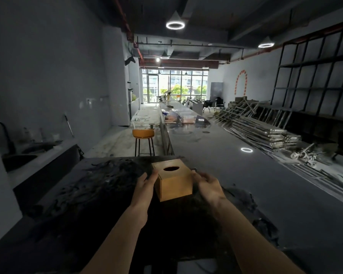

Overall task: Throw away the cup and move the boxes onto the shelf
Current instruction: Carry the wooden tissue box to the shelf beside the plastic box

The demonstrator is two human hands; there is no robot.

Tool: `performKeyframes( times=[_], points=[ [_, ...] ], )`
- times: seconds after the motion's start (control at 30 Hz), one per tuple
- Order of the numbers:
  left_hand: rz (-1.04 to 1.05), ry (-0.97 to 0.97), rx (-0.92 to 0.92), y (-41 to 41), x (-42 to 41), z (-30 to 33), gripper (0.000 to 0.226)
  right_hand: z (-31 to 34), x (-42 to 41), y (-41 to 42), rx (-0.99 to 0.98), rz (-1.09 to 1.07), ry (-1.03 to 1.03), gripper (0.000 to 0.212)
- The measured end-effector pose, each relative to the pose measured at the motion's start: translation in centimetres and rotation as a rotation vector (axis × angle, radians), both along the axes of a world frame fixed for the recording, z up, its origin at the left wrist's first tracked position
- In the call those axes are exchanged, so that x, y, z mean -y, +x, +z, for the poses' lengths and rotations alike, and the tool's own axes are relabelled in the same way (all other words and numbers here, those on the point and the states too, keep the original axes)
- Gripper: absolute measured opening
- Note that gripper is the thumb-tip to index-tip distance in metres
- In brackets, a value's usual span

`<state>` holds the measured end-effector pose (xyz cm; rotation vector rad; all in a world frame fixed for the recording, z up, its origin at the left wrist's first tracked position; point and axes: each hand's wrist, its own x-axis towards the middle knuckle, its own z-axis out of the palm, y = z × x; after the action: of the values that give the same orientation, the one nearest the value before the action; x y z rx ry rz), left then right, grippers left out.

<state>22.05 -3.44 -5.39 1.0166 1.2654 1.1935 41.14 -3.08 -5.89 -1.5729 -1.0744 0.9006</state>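
Between two hands, left (pixel 147 181) and right (pixel 207 185), one box (pixel 173 179) (wooden).

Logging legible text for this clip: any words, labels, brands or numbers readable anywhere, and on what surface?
None can be read.
Wooden box, held between the left hand and right hand: plain faces, only an oval opening on top, no print.
Packages on the long counter farther back: too small and blurred to read.
Orange arch on the right wall: decoration, no lettering.
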Motion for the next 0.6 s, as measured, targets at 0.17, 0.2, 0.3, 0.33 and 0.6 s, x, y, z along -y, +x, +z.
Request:
performKeyframes(
  times=[0.17,0.2,0.3,0.33,0.6],
  points=[
    [0.047,-0.092,-0.031,1.3,-2.9,-0.9,0.072,-0.2,-2.9,-0.5,-0.041,0.134,-0.013,0.061],
    [0.063,-0.099,-0.048,1.6,-3.0,-0.9,0.066,-0.5,-3.2,-0.6,-0.032,0.138,-0.017,0.060],
    [0.095,-0.068,-0.092,2.6,-2.7,-0.8,0.025,-1.0,-3.4,-0.9,-0.018,0.094,0.013,0.052],
    [0.090,-0.059,-0.103,2.9,-2.5,-0.7,0.021,-1.0,-3.5,-1.0,-0.011,0.077,0.018,0.050],
    [0.104,-0.020,-0.105,0.7,0.3,0.0,0.034,-0.1,-0.8,-2.2,0.121,0.004,0.065,0.044]
  ],
)
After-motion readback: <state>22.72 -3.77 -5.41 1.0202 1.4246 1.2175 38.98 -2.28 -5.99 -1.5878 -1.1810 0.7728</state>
